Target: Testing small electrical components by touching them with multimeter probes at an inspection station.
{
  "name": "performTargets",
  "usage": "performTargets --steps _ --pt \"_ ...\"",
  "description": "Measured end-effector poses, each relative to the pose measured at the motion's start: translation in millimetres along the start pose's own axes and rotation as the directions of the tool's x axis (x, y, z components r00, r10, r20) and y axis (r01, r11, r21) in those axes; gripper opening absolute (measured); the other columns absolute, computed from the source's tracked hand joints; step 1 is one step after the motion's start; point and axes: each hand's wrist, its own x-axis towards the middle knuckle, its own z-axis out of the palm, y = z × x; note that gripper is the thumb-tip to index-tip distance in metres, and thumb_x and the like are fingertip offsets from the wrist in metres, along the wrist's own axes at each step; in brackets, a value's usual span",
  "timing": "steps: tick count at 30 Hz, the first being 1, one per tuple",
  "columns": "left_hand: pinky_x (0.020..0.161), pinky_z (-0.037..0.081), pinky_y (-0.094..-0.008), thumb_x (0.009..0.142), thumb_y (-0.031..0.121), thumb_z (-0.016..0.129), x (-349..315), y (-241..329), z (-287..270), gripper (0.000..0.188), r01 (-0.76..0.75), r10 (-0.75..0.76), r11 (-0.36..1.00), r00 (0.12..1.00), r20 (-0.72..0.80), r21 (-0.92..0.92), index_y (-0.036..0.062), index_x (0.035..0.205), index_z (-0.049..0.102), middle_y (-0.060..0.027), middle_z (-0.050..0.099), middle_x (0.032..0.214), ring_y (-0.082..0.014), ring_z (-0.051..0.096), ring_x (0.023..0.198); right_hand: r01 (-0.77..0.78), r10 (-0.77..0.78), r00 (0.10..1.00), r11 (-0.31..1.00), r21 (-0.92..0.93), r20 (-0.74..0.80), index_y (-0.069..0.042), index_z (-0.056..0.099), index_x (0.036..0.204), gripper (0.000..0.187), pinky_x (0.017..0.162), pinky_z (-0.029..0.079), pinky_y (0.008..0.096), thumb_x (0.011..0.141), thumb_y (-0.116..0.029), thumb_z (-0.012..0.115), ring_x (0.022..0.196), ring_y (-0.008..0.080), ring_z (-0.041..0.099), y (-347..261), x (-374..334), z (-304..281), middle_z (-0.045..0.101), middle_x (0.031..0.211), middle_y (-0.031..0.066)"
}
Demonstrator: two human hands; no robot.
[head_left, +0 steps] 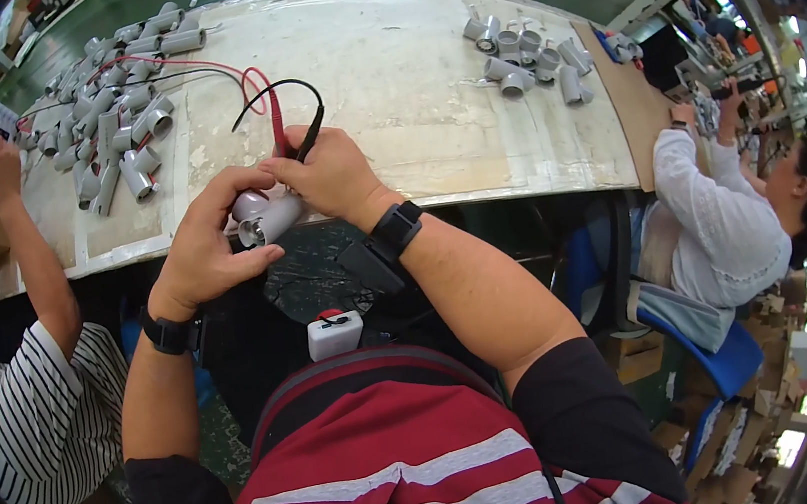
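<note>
Over the table's near edge, my left hand [196,245] is closed round a light-grey branched cylindrical fitting [277,221]. One open end of the fitting faces me and shows metal inside; a rounded side branch points left. My right hand [339,177] is closed at the fitting's far end, gripping the red test lead [276,116] and the black test lead [312,132] by their sleeved ends. The lead tips are hidden by my fingers, so their exact contact cannot be made out. Both wrists carry black bands.
Many similar grey fittings [110,122] are heaped on the table [351,67] at left, with lead wires crossing them. Another group of fittings [512,55] stands at right. Co-workers sit either side, one in striped clothing [40,407], one in white [722,223]. A small white box [335,336] is at my waist.
</note>
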Motion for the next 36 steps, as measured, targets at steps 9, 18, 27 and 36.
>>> performTargets --steps 9,18,27,36 --pt "0.104 0.049 -0.0336 0.083 0.01 0.086 -10 -32 14 0.056 -0.058 -0.098 0.845 0.96 -0.261 -0.531 0.003 0.13 0.055 -0.0104 0.064 0.127 -0.0191 0.063 0.115 0.003 -0.003 1.0 0.999 -0.04 -0.019 0.0 0.074 0.09 0.032 0.064 0.051 0.0351 0.088 -0.032 0.079 0.066 0.0235 0.067 0 0 -1 0.071 0.073 0.0139" --pt "0.104 0.049 -0.0329 0.089 0.004 0.08 -15 -50 10 0.041 -0.062 -0.142 0.835 0.936 -0.322 -0.547 0.0016 0.124 0.06 -0.009 0.065 0.125 -0.0182 0.063 0.115 -0.043 0.043 0.999 0.998 -0.045 0.008 -0.002 0.073 0.09 0.028 0.061 0.05 0.0323 0.09 -0.029 0.079 0.064 0.0155 0.064 -3 -1 2 0.07 0.071 0.0072" --pt "0.096 0.054 -0.0306 0.087 0.002 0.081 -26 -30 -10 0.043 0.077 -0.169 0.903 0.969 -0.183 -0.422 0.0012 0.127 0.064 -0.0101 0.065 0.132 -0.0163 0.064 0.115 -0.126 0.126 0.992 0.992 0.01 0.027 -0.003 0.07 0.089 0.022 0.055 0.045 0.0254 0.092 -0.023 0.078 0.059 0.0079 0.058 1 1 4 0.066 0.07 0.0009" --pt "0.094 0.057 -0.0323 0.085 0.0 0.079 -40 -5 -28 0.038 -0.065 0.131 0.961 0.964 -0.233 0.268 -0.0007 0.122 0.068 -0.0132 0.064 0.135 -0.017 0.066 0.111 -0.309 0.298 0.951 0.922 0.235 0.084 -0.003 0.068 0.09 0.02 0.052 0.048 0.0246 0.095 -0.02 0.076 0.058 0.0094 0.06 -22 4 -14 0.067 0.072 0.0037"
